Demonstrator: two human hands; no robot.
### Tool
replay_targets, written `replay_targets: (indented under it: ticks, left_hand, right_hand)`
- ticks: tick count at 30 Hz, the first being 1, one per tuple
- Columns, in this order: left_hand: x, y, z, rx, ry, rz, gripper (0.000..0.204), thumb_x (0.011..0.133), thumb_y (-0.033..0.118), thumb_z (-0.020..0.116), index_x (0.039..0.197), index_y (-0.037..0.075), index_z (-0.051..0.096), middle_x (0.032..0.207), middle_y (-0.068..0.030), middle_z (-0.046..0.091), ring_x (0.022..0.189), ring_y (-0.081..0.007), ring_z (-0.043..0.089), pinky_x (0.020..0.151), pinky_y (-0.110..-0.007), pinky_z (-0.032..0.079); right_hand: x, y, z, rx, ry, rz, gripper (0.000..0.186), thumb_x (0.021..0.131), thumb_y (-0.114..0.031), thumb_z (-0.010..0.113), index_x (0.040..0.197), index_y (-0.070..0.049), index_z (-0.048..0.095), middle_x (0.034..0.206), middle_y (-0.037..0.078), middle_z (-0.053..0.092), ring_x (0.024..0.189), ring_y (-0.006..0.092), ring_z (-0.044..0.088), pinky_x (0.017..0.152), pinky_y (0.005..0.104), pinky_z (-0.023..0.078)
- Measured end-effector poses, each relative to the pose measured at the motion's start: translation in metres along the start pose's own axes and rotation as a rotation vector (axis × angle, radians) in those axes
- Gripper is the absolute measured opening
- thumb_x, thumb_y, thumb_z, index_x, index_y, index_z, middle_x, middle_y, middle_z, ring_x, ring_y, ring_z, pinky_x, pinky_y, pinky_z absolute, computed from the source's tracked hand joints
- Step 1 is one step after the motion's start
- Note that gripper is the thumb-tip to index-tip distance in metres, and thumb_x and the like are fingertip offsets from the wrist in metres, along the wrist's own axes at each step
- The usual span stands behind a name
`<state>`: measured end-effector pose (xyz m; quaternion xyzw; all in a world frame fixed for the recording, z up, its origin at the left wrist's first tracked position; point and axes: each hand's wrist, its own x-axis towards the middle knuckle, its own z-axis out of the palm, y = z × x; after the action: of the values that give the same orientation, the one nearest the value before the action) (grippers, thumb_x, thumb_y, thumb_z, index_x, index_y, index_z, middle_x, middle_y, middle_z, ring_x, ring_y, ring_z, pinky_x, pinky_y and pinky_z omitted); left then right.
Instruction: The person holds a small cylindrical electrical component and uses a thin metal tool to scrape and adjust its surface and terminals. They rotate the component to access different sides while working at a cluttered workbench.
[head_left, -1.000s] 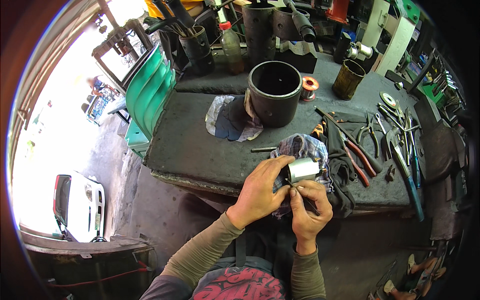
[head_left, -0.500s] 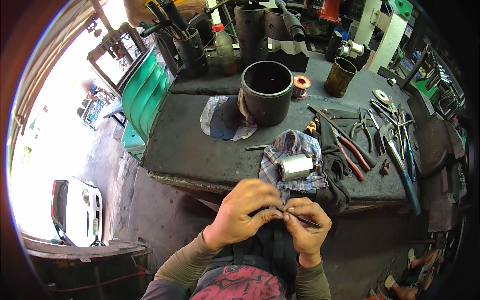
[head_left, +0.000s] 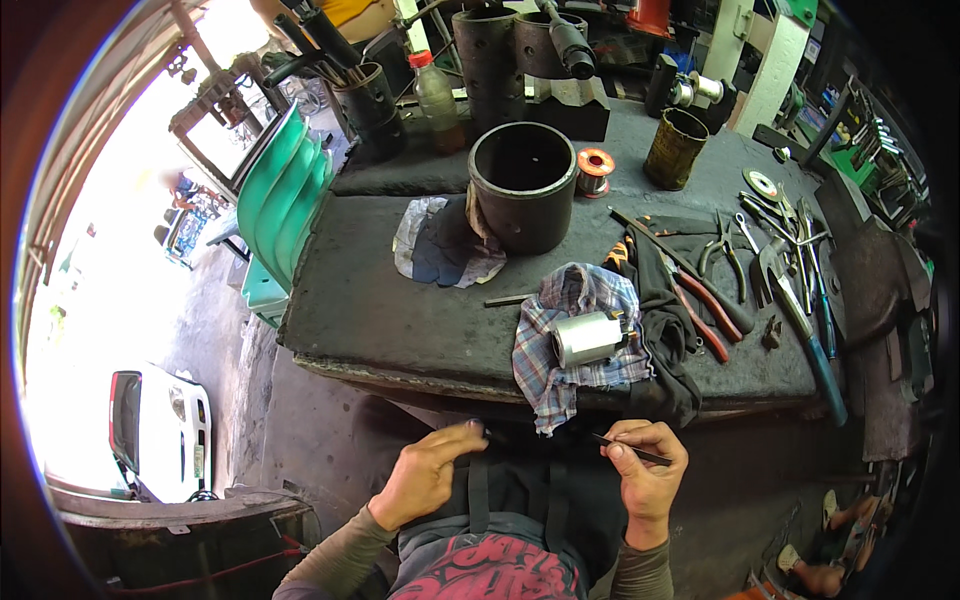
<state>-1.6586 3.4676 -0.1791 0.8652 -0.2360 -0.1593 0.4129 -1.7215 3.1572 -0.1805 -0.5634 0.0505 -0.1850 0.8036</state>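
Observation:
Above my lap, at the near side of the bench, my right hand (head_left: 648, 470) pinches a thin dark rod (head_left: 655, 457); its pointed end sticks out to the left. My left hand (head_left: 425, 475) is apart from it to the left, fingers pressed together, with a small dark bit at the tips that I cannot make out. On the bench edge in front of my hands lies a silver cylindrical motor (head_left: 585, 340), on its side on a plaid cloth (head_left: 552, 393). A short metal bar (head_left: 510, 299) lies left of the cloth.
A large dark metal pipe section (head_left: 525, 215) stands mid-bench beside blackened sandpaper (head_left: 440, 255). Behind are a solder spool (head_left: 595, 170), a rusty can (head_left: 677, 150) and a red-capped bottle (head_left: 436, 105). Red-handled pliers (head_left: 703, 318) and several tools lie right. Green chairs (head_left: 285, 205) stand left.
My hands were together over the thin rod; now they have parted. The left has moved left and down, while the right has shifted slightly right with the rod still in it.

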Motion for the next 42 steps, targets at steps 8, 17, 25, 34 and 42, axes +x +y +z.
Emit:
replay_targets:
  ticks: [8,17,25,34,42]
  left_hand:
    - [0.041,0.059,-0.015,-0.171,0.134,0.152,0.053,0.091,0.003,0.078,0.142,0.008,0.068,0.131,-0.0147,0.074,0.124,-0.0356,0.066,0.11,-0.046,0.051]
    - [0.137,0.111,-0.009,0.249,0.202,0.404,0.07,0.087,0.019,0.086,0.15,0.006,0.059,0.148,-0.0242,0.06,0.142,-0.046,0.052,0.117,-0.053,0.043]
    - [0.142,0.097,-0.001,0.142,0.254,0.495,0.059,0.08,0.011,0.091,0.134,0.006,0.069,0.137,-0.0171,0.07,0.131,-0.0382,0.065,0.114,-0.048,0.05]
    - [0.116,0.089,-0.015,-0.072,0.443,0.439,0.023,0.088,0.004,0.085,0.111,0.001,0.079,0.117,-0.0133,0.078,0.115,-0.0292,0.073,0.101,-0.039,0.057]
    - [0.009,0.043,-0.033,-0.118,0.305,-0.046,0.023,0.088,0.001,0.084,0.111,0.004,0.083,0.105,-0.0107,0.081,0.1,-0.0261,0.075,0.09,-0.037,0.059]
  right_hand:
    - [0.001,0.003,0.02,0.046,0.042,-0.06,0.017,0.094,0.006,0.081,0.106,0.005,0.07,0.106,0.017,0.075,0.091,0.0191,0.074,0.082,0.032,0.063]
    - [0.004,-0.011,0.017,-0.016,0.111,-0.034,0.011,0.1,-0.001,0.075,0.108,0.005,0.07,0.109,0.014,0.073,0.089,0.017,0.071,0.081,0.0308,0.06]
    - [0.05,-0.07,0.014,-0.776,-0.049,-0.294,0.025,0.102,0.001,0.058,0.122,0.004,0.074,0.095,0.009,0.069,0.081,0.0144,0.062,0.075,0.0311,0.052]
    - [0.081,-0.063,0.036,-1.197,-0.082,-0.418,0.033,0.089,-0.007,0.081,0.122,-0.007,0.077,0.088,0.009,0.074,0.069,0.0271,0.063,0.064,0.0414,0.052]
    - [0.081,-0.059,0.034,-0.998,-0.071,-0.278,0.029,0.089,0.0,0.08,0.117,-0.005,0.079,0.075,0.005,0.063,0.067,0.0131,0.057,0.063,0.0308,0.046]
